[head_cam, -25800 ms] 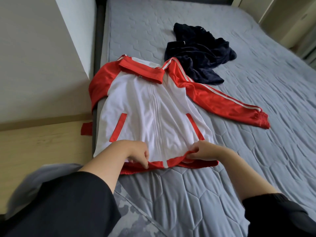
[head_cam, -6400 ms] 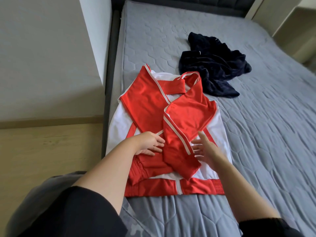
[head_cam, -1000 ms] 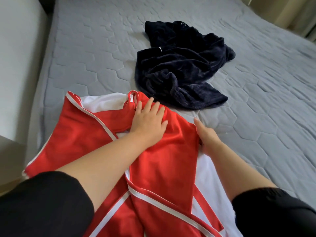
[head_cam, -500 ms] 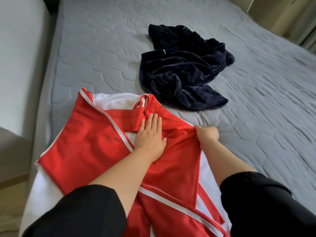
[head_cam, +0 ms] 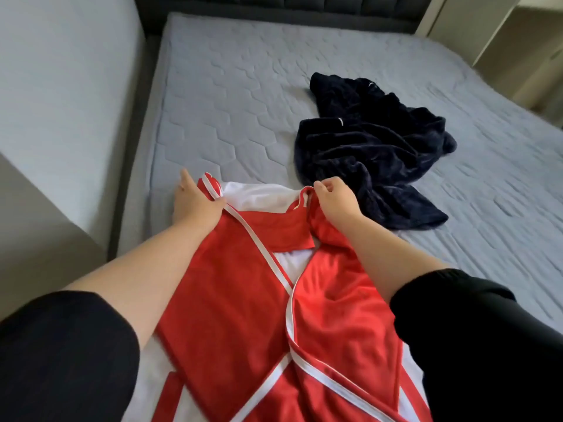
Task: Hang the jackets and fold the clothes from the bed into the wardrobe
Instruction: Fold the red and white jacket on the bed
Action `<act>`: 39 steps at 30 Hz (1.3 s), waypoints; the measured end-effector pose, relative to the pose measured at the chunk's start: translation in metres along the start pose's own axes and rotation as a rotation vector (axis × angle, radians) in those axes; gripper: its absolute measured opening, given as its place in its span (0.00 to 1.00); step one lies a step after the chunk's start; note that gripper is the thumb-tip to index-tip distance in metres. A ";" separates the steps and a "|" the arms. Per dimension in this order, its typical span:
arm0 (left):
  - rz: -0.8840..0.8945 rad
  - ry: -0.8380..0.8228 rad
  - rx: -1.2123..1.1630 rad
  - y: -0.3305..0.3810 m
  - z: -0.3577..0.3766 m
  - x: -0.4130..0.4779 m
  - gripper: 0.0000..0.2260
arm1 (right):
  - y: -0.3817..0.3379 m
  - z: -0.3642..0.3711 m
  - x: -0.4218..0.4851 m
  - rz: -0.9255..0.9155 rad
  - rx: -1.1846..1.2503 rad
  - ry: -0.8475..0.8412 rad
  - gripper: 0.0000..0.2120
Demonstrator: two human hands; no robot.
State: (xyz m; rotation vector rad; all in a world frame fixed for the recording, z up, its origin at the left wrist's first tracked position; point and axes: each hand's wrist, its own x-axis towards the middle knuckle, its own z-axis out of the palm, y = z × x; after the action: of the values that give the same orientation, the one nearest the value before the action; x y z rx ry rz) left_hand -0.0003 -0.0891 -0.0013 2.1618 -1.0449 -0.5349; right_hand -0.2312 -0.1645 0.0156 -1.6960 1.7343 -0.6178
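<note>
A red and white track jacket (head_cam: pixel 243 287) lies flat on the grey mattress (head_cam: pixel 231 105), its red sleeves crossed over the front. My left hand (head_cam: pixel 195 202) grips its far left shoulder corner, thumb over the white stripe. My right hand (head_cam: pixel 335 202) pinches the far right shoulder by the collar. A crumpled dark navy garment (head_cam: pixel 371 153) lies just beyond my right hand, apart from the jacket.
A white wall (head_cam: pixel 61 102) runs along the left of the bed, with a dark bed frame edge (head_cam: pixel 131 166) below it. The dark padded headboard (head_cam: pixel 274 7) closes the far end. Pale furniture (head_cam: pixel 502 32) stands at the far right.
My left hand slid from the middle of the jacket out to its left shoulder corner. My right hand moved up to the right shoulder by the collar. Both now grip the top edge.
</note>
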 end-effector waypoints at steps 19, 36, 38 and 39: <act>0.370 0.170 0.073 0.042 -0.061 0.014 0.12 | -0.049 -0.046 0.024 -0.247 -0.168 0.322 0.12; 1.406 -0.047 0.804 -0.039 -0.104 -0.175 0.05 | 0.073 -0.082 -0.161 -0.991 -0.633 0.215 0.05; 1.318 -0.296 0.952 -0.056 -0.091 -0.195 0.04 | 0.097 -0.076 -0.186 -0.995 -0.718 0.153 0.06; 1.201 -0.437 1.033 -0.065 -0.083 -0.202 0.06 | 0.106 -0.074 -0.195 -0.955 -0.738 0.093 0.07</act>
State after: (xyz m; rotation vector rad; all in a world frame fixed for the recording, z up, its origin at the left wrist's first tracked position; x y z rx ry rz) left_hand -0.0359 0.1349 0.0243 1.5815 -2.9868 0.2130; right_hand -0.3625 0.0290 0.0130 -3.0978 1.1654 -0.4474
